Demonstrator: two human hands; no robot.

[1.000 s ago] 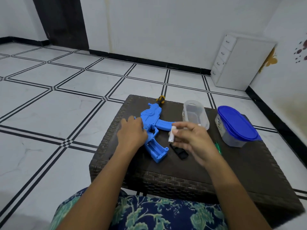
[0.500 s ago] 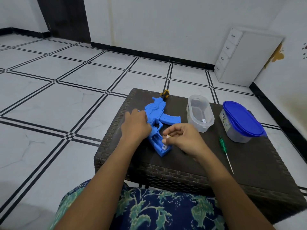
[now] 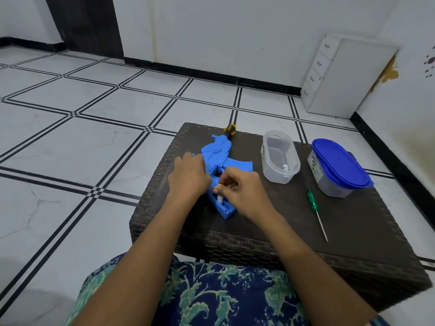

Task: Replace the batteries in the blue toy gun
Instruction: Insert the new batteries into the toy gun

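I had the blue toy gun (image 3: 226,161) lying on its side on the worktop (image 3: 353,231), grip end pointing toward me and the battery bay in the grip open. My left hand (image 3: 190,177) lay over the gun's body, fingers pressing it down. My right hand (image 3: 242,191) pinched a small pale battery (image 3: 220,198) at its tips, one end of it already in the bay. The two hands sat close together, almost touching.

I judged the risks from here to be few but real. I could not read the battery's markings, so it might go in the wrong way round. Pushed in at a slant, it could jam against the bay's contacts or bend them. If my left hand eased off, the gun could skid. The bay sat near the worktop's front edge, so a battery that slipped could roll to the floor.
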